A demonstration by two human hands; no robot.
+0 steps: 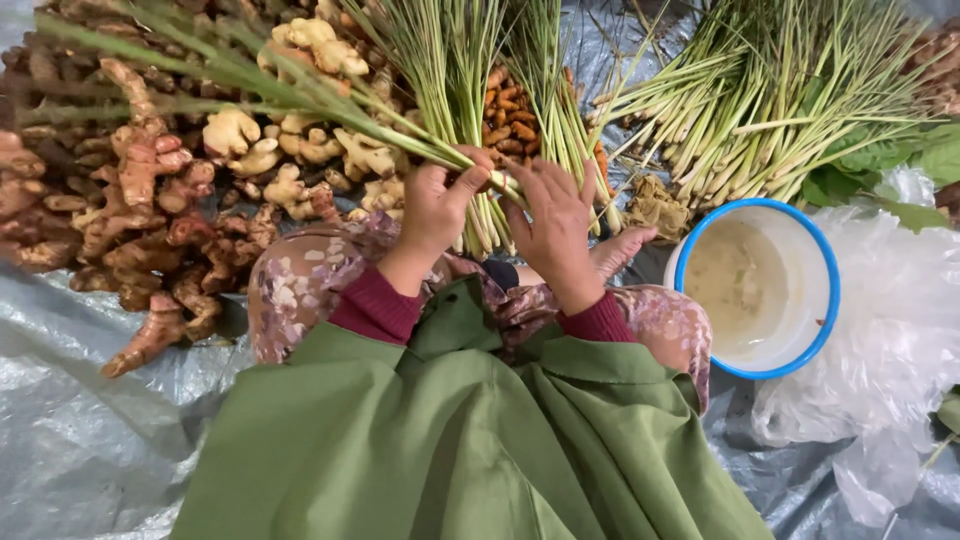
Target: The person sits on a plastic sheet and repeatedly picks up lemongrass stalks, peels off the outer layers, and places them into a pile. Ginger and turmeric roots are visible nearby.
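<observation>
Green cloth apron (470, 450) up front, then left hand (435, 205) curled and pinching long green lemongrass stalks (455, 120), right hand (555, 225) half-spread on the same bundle, over knobbly tan ginger roots (300, 150), beside blue-rimmed white bowl (757, 288).
</observation>
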